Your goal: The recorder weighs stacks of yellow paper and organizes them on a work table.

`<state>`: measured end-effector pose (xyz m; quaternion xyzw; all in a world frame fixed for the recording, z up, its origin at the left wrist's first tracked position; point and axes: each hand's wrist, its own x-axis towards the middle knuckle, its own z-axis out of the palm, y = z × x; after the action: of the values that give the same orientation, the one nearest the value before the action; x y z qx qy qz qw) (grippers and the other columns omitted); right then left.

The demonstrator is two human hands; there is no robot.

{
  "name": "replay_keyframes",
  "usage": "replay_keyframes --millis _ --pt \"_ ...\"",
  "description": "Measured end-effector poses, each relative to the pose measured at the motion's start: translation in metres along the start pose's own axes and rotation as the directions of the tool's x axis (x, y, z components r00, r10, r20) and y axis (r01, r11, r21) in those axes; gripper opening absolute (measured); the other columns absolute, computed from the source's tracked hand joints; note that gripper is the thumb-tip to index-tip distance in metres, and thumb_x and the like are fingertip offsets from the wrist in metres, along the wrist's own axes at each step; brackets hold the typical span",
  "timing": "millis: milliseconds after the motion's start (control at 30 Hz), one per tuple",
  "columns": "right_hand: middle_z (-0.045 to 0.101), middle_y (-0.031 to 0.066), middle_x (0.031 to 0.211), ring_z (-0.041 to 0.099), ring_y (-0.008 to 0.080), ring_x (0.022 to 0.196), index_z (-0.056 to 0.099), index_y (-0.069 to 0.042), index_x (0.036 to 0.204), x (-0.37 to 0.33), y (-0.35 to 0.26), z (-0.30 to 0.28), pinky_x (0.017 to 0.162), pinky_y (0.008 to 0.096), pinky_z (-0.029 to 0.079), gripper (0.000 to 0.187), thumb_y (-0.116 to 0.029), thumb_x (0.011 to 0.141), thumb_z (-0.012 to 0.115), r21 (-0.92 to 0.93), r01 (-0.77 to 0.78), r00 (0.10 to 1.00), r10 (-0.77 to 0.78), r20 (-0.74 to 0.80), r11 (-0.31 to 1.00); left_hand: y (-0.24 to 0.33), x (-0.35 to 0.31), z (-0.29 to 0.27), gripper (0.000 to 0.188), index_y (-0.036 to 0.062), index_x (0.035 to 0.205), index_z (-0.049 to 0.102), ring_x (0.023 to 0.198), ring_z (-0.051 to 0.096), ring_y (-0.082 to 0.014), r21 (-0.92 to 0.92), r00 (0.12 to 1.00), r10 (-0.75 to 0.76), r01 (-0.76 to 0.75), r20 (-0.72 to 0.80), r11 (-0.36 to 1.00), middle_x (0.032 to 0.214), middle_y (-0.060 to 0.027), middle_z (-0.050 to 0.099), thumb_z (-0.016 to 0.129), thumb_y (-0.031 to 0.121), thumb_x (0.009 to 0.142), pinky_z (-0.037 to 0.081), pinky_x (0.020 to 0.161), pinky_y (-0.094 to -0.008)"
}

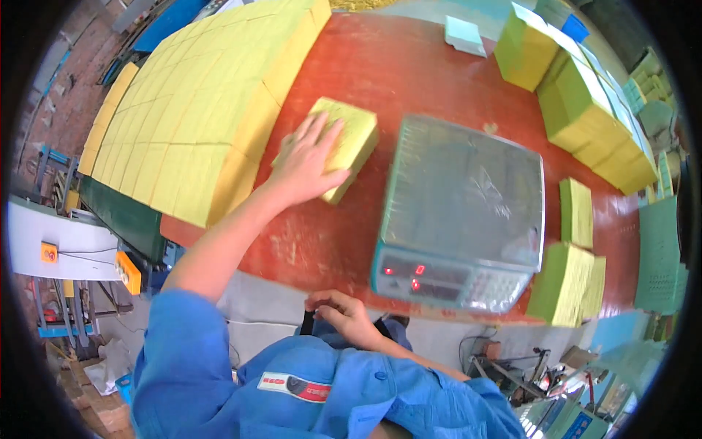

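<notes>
My left hand [306, 164] lies on a stack of yellow paper [349, 132] on the red table. Its fingers are stretched out over the top of the stack, and the thumb points toward the right side. The hand is open and hides part of the stack's near left side. Close to my waist, below the table's front edge, my right hand [351, 316] hangs with its fingers curled in; nothing shows in them. Right of the yellow stack stands a digital scale [468, 197] with a plastic-wrapped grey top and lit red digits.
Rows of yellow paper stacks [197, 95] fill the table's left side. More yellow stacks [592, 110] stand at the far right, and smaller ones [563, 282] lie right of the scale. A pale flat pad [464, 35] rests at the back of the red table [307, 241].
</notes>
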<state>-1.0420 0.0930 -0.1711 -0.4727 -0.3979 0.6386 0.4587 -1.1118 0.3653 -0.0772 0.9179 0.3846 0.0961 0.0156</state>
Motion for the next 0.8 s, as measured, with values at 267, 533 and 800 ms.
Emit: replay_keyframes --millis 267,533,800 --pt "0.045 0.0059 0.142 0.043 0.0206 0.129 0.031 -0.011 0.15 -0.008 0.089 0.005 0.109 0.046 0.03 0.07 -0.02 0.088 0.062 0.745 -0.439 0.887 0.113 0.447 0.501 0.12 -0.198 -0.032 0.086 0.0027 0.145 0.037 0.142 0.026 -0.0422 -0.07 0.984 -0.177 0.177 0.007 0.982 0.153 -0.0225 0.031 0.071 0.025 0.07 0.026 0.114 -0.0517" --pt "0.041 0.017 0.144 0.041 0.0289 0.133 0.039 -0.001 0.141 -0.094 -0.024 -0.014 0.106 0.0484 0.035 0.071 -0.042 0.088 0.064 0.055 0.237 0.938 -0.243 0.248 0.97 0.149 -0.285 -0.04 0.065 0.0027 0.142 0.042 0.127 0.051 -0.0319 -0.943 0.683 -0.69 0.334 0.24 0.003 0.142 -0.017 0.047 0.056 0.034 0.087 0.041 0.107 -0.0435" --pt "0.04 0.0249 0.143 0.038 0.0453 0.133 0.04 0.002 0.136 -0.089 -0.194 -0.073 0.113 0.0515 0.032 0.08 -0.019 0.07 0.078 -0.875 0.442 0.571 -0.815 0.105 0.197 0.194 -0.125 -0.047 0.062 0.0052 0.146 0.038 0.134 0.045 -0.0316 -0.629 0.962 -0.267 -0.238 -0.05 -0.74 0.148 -0.0148 0.043 0.032 0.047 0.101 0.036 0.112 -0.0485"
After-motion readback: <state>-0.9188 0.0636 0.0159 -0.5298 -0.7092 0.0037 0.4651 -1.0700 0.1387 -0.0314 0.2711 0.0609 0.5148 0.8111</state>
